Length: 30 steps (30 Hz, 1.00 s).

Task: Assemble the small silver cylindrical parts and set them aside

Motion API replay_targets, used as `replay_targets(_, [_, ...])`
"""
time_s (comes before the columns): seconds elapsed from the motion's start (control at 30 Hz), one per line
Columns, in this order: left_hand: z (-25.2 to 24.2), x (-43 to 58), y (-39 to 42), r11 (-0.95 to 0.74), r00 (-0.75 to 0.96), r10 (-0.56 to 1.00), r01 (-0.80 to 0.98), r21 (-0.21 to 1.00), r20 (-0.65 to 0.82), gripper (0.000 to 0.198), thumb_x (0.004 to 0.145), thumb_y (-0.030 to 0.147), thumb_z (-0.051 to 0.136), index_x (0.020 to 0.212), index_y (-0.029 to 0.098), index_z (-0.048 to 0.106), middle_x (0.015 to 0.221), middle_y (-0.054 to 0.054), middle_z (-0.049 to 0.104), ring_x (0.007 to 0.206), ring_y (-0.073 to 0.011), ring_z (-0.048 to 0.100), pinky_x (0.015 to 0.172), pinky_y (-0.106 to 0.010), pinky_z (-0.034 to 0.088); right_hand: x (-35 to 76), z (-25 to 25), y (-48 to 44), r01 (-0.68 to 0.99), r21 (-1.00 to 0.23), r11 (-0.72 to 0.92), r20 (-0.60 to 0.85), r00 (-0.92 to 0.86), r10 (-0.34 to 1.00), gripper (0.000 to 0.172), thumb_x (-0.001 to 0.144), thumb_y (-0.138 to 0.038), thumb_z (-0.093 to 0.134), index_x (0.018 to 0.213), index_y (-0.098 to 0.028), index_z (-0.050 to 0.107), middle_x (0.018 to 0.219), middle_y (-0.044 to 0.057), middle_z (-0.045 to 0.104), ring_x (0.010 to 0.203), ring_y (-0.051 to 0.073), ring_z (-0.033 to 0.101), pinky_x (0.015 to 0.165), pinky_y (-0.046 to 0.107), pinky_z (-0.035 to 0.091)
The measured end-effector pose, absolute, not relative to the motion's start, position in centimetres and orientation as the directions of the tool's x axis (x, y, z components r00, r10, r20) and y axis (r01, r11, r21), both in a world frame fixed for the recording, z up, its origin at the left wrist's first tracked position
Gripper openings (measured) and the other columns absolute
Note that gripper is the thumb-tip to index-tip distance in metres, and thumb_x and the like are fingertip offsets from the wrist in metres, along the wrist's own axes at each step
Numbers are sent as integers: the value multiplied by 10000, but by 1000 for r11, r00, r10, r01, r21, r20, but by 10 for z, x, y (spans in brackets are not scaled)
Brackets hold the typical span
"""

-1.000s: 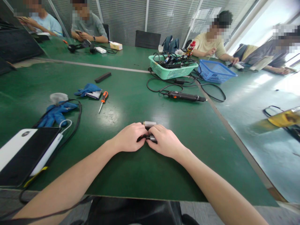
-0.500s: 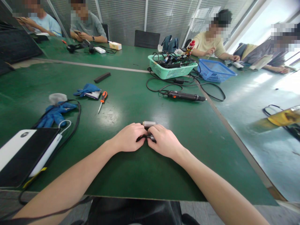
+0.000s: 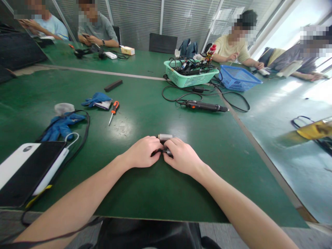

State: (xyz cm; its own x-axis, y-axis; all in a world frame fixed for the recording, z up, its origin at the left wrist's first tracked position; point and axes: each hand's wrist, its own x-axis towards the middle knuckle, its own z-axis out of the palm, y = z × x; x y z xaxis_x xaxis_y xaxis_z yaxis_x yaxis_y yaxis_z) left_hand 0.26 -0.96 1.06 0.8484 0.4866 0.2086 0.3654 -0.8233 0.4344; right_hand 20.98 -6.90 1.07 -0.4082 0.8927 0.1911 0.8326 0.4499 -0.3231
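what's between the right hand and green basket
The black tool and looped cable lie between the right hand and green basket, in the head view.

Hands (image 3: 143, 152) together, gripping a seemingly metal part (image 3: 168, 152), green table (image 3: 160, 193)

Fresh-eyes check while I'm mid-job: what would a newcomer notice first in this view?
Probably the bare left hand and right hand, close together over the green table, with a small metal part in the right and a silver cylinder just beyond them. Next, the mint-green basket heaped with cables, farther back right of centre, beside a blue basket.
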Motion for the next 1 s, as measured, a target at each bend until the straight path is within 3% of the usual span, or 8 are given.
replay_targets(0.63, [9, 3, -9, -817, 842, 500, 380, 434, 204, 176, 887, 142, 549, 990, 183, 686, 952, -61, 691, 924, -225, 636, 852, -372, 494, 210, 17, -71, 831, -304, 466, 193, -426, 884, 74, 926, -261, 580, 971, -203, 588, 1013, 100, 690, 978, 260, 619, 771, 362, 503])
replay_targets(1.0, [9, 3, -10, -817, 830, 522, 418, 398, 200, 140, 908, 151, 538, 966, 177, 662, 948, -60, 682, 915, -221, 630, 857, -370, 498, 209, 16, -71, 828, -282, 485, 185, -449, 874, 101, 947, -265, 579, 971, -190, 643, 1055, 101, 689, 1015, 250, 617, 825, 355, 524])
